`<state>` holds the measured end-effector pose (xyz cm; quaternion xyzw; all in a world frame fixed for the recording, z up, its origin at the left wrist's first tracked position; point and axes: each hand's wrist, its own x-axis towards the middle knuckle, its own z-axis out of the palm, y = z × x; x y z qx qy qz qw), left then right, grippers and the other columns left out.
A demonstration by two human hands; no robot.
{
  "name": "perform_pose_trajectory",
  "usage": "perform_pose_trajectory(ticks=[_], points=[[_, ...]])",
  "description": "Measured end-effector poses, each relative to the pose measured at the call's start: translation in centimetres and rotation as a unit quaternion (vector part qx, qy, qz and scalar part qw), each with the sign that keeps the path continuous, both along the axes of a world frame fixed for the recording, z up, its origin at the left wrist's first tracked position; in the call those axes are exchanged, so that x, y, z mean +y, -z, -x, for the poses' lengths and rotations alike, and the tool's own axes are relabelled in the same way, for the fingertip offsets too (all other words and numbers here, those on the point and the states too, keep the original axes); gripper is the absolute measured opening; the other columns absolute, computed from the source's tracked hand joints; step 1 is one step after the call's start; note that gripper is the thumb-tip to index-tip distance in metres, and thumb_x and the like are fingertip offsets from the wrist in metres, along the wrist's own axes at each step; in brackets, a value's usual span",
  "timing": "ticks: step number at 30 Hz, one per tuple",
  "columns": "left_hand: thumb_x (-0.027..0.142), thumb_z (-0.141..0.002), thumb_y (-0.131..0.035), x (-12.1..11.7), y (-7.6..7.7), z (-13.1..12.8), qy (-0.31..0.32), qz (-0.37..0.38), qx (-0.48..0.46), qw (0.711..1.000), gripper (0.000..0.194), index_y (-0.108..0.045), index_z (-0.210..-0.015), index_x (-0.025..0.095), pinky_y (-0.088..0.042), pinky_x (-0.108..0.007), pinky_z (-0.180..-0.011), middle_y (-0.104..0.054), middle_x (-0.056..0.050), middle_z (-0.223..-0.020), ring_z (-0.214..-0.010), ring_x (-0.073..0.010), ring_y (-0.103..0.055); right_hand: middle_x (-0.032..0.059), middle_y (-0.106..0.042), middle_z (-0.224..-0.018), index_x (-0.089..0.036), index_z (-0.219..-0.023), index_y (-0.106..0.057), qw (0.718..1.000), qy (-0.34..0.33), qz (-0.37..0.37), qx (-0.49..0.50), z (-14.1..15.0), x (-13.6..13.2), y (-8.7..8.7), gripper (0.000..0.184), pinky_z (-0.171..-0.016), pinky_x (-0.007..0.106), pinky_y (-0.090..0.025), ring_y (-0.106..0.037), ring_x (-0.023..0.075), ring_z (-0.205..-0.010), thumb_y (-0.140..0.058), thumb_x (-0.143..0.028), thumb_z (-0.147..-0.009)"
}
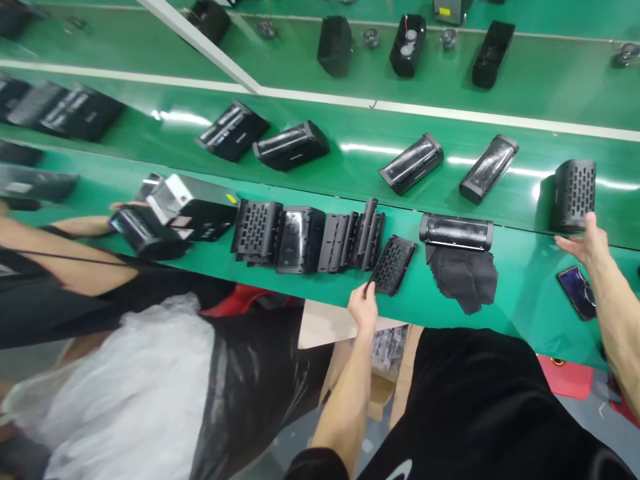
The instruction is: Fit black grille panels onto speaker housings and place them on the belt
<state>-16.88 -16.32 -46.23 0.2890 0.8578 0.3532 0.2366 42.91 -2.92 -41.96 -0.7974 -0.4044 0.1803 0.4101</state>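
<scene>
My left hand [364,307] is closed on the near corner of a black slotted speaker grille [395,265], which lies tilted on the green bench. Over to the right, my right hand [587,243] has its thumb raised and its fingers spread at the near edge of a black speaker with a slotted front [575,197]. The thumb overlaps the speaker's lower corner. Between my hands lies another black speaker [456,232] with a shiny mesh face, behind a fanned pile of black cloth pieces [465,277]. Left of the held grille stand several stacked grilles [257,230] and a speaker [300,239].
Several speakers [413,163] rest on the green belt [350,170] beyond the bench. A phone [577,292] lies near my right forearm. At left, a co-worker's arm [80,227] reaches toward speakers and a box [200,207]. An open carton [383,393] sits below the bench edge.
</scene>
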Motion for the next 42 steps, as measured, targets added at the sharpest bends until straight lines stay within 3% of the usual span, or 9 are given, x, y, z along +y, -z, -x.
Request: perform_pose_trajectory(ticks=[5, 7, 10, 19, 23, 27, 34, 38, 42], points=[[0.052, -0.085, -0.072, -2.5, -0.1, -0.9, -0.001, -0.087, 0.014, 0.996, 0.043, -0.077, -0.106, 0.016, -0.062, -0.035, -0.076, -0.067, -0.008, -0.106, -0.076, -0.0173, -0.068, 0.0060, -0.067, -0.081, -0.021, -0.092, -0.065, 0.988, -0.108, 0.105, 0.028, 10.6, -11.9, 0.7, 0.051, -0.073, 0.038, -0.052, -0.062, 0.0222, -0.073, -0.076, -0.071, -0.086], [0.056, -0.084, -0.074, -3.1, -0.4, -1.1, -0.019, -0.137, 0.013, 0.990, 0.043, -0.076, -0.102, 0.017, -0.064, -0.035, -0.079, -0.069, -0.008, -0.105, -0.085, -0.0204, -0.070, 0.0040, -0.069, -0.081, -0.022, -0.088, -0.064, 0.946, -0.266, 0.183, 0.029, 16.5, -15.7, 1.7, 0.042, -0.071, 0.033, -0.049, -0.063, 0.0206, -0.073, -0.070, -0.064, -0.093], [0.058, -0.090, -0.069, -3.5, -1.1, -1.3, -0.038, -0.166, 0.006, 0.985, 0.040, -0.069, -0.099, 0.019, -0.063, -0.038, -0.090, -0.072, -0.007, -0.099, -0.097, -0.0235, -0.072, 0.0044, -0.073, -0.096, -0.024, -0.098, -0.066, 0.899, -0.344, 0.265, -0.062, 22.1, -18.0, 3.1, 0.026, -0.067, 0.029, -0.041, -0.067, 0.0205, -0.080, -0.074, -0.048, -0.094], [0.064, -0.083, -0.081, -3.5, -4.1, -4.5, -0.034, -0.245, -0.247, 0.937, 0.052, -0.063, -0.107, 0.021, -0.065, -0.035, -0.076, -0.076, -0.003, -0.091, -0.075, -0.0187, -0.075, 0.0052, -0.068, -0.103, -0.024, -0.102, -0.068, 0.885, -0.409, 0.180, -0.128, 19.7, -16.7, 1.2, 0.018, -0.078, 0.029, -0.046, -0.067, 0.0195, -0.092, -0.055, -0.035, -0.107], [0.066, -0.078, -0.083, -3.2, -4.1, -6.7, -0.047, -0.210, -0.340, 0.915, 0.055, -0.063, -0.104, 0.021, -0.066, -0.037, -0.069, -0.077, -0.004, -0.086, -0.071, -0.0207, -0.076, 0.0072, -0.070, -0.110, -0.024, -0.107, -0.070, 0.837, -0.448, 0.261, -0.175, 21.6, -16.6, 1.8, 0.014, -0.072, 0.028, -0.046, -0.069, 0.0213, -0.090, -0.071, -0.036, -0.100], [0.060, -0.079, -0.084, -3.5, -3.6, -7.5, -0.049, -0.184, -0.379, 0.906, 0.050, -0.063, -0.105, 0.023, -0.067, -0.040, -0.075, -0.080, -0.007, -0.095, -0.080, -0.0233, -0.079, 0.0090, -0.070, -0.111, -0.024, -0.108, -0.074, 0.830, -0.444, 0.280, -0.189, 22.0, -16.5, 2.1, 0.021, -0.072, 0.029, -0.048, -0.070, 0.0214, -0.092, -0.055, -0.032, -0.109], [0.051, -0.075, -0.087, -4.2, -3.3, -7.8, -0.077, -0.146, -0.436, 0.885, 0.044, -0.065, -0.100, 0.023, -0.069, -0.043, -0.071, -0.082, -0.007, -0.093, -0.076, -0.0259, -0.079, 0.0085, -0.070, -0.111, -0.024, -0.088, -0.067, 0.886, -0.451, 0.098, 0.037, 19.1, -13.4, -6.3, 0.027, -0.097, 0.037, -0.051, -0.066, 0.0236, -0.102, -0.050, -0.037, -0.105], [0.043, -0.077, -0.084, -3.2, -3.1, -10.5, -0.046, -0.089, -0.506, 0.857, 0.036, -0.065, -0.099, 0.023, -0.068, -0.040, -0.064, -0.081, -0.005, -0.090, -0.070, -0.0241, -0.078, 0.0087, -0.074, -0.121, -0.022, -0.077, -0.062, 0.837, -0.456, 0.114, 0.281, 19.5, -11.5, -12.2, 0.033, -0.091, 0.036, -0.050, -0.065, 0.0236, -0.102, -0.060, -0.047, -0.099], [0.037, -0.073, -0.082, -1.8, -3.1, -14.5, 0.004, -0.058, -0.567, 0.822, 0.034, -0.068, -0.100, 0.020, -0.065, -0.035, -0.064, -0.080, -0.003, -0.088, -0.071, -0.0225, -0.076, 0.0094, -0.076, -0.111, -0.022, -0.072, -0.055, 0.774, -0.404, 0.182, 0.452, 20.7, -11.1, -13.6, 0.044, -0.075, 0.033, -0.050, -0.063, 0.0229, -0.087, -0.076, -0.060, -0.081]])
